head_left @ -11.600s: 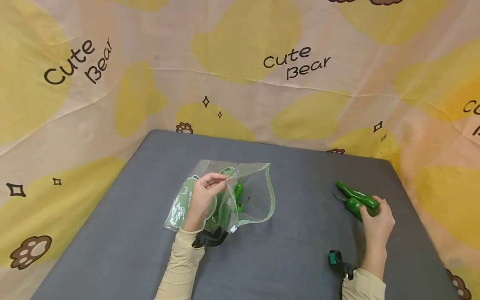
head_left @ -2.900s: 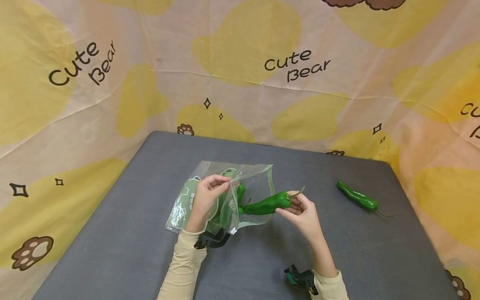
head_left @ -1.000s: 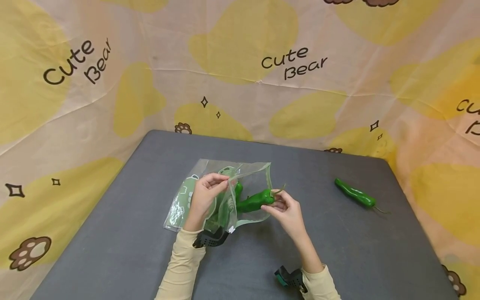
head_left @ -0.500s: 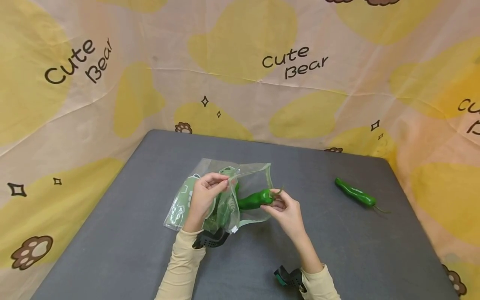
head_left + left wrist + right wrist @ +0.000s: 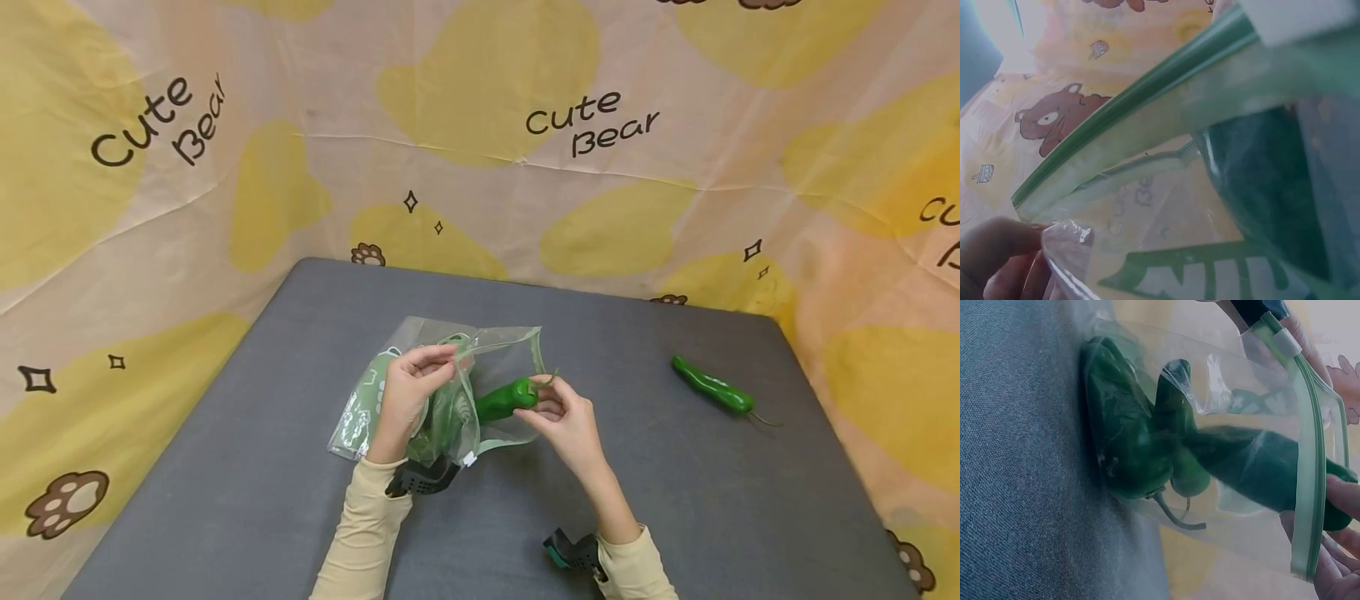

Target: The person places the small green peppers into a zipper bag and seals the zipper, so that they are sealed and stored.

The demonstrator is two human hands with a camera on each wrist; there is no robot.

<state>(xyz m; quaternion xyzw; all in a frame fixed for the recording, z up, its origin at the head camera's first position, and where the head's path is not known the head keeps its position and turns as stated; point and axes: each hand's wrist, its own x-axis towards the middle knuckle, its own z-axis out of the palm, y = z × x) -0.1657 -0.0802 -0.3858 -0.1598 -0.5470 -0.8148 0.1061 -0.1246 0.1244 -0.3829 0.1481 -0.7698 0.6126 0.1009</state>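
A clear zip bag (image 5: 504, 343) with a green-edged mouth and green print lies on the table, its mouth open toward the right. My left hand (image 5: 408, 392) pinches the upper rim of the mouth between thumb and fingers. With my right hand (image 5: 566, 421) I hold a green pepper (image 5: 504, 400) by its stem end; most of its length is inside the bag. In the right wrist view, other green peppers (image 5: 1132, 450) rest within the bag, and a white slider (image 5: 1286, 344) sits on the zip strip.
One more green pepper (image 5: 712, 383) lies to the right on the grey table (image 5: 615, 350). Printed cloth (image 5: 465, 100) rises behind the table and along its sides. Each wrist wears a black camera mount (image 5: 423, 477).
Over the earlier frames, my right hand picked up one of the two peppers at the right and brought it into the bag. Lately it has edged slightly farther left. My left hand stays put.
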